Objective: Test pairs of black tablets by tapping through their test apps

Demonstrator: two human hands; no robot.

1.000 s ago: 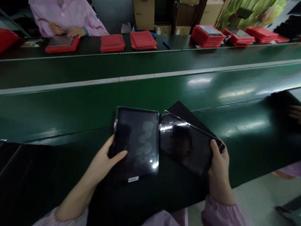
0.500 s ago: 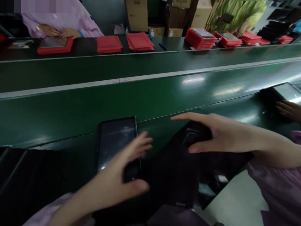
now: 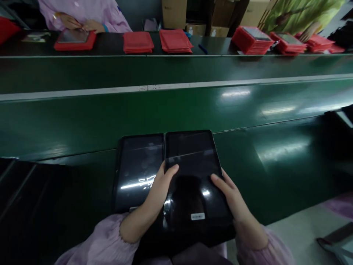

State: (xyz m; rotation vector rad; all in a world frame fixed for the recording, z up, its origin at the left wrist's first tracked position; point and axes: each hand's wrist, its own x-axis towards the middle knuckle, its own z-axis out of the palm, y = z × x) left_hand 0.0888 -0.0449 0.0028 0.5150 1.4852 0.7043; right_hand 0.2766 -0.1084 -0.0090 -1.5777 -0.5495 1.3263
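Work surface: glossy green bench (image 3: 264,147), overhead light reflected in streaks. Beyond it, a raised dark counter (image 3: 216,44) carries two low stacks of red pouches (image 3: 175,40), a blue pen (image 3: 203,48) and a taller red stack (image 3: 250,42) topped by a flat device. Behind: cardboard boxes (image 3: 173,14); co-worker in lilac (image 3: 113,16) at left, another in yellow-green (image 3: 311,13) at right.

Held tablet (image 3: 190,158): black, glossy, dark screen, white label (image 3: 198,216) near its lower edge. Located at the near side of the bench, just right of a second tablet (image 3: 135,158), smudged and glare-streaked. Left hand (image 3: 158,187) and right hand (image 3: 235,200) grip its opposite sides, thumbs on the front. Contact with bench: cannot tell.
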